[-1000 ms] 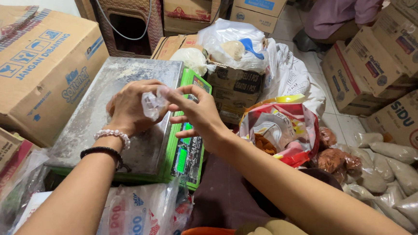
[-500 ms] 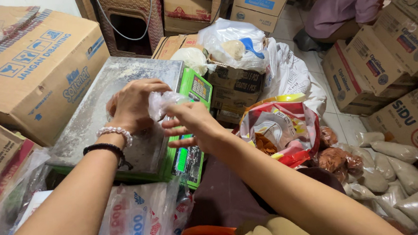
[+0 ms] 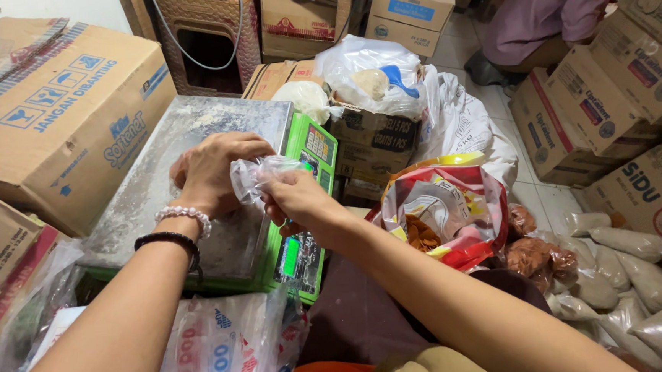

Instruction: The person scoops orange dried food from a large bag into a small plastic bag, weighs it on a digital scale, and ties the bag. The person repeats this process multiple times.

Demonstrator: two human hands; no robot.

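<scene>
Head cam, 2 hands, left hand (image 3: 211,170) & right hand (image 3: 297,199) both pinching 1 clear plastic bag (image 3: 257,175) over 1 green scale (image 3: 216,185).

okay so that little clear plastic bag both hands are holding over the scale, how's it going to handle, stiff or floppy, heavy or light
Probably floppy: the clear plastic bag looks crumpled and bunched between the left hand and right hand. Likely very light, since no contents show through it. It may be slippery, as the film looks glossy, so it could slide on the scale's metal platform.
</scene>
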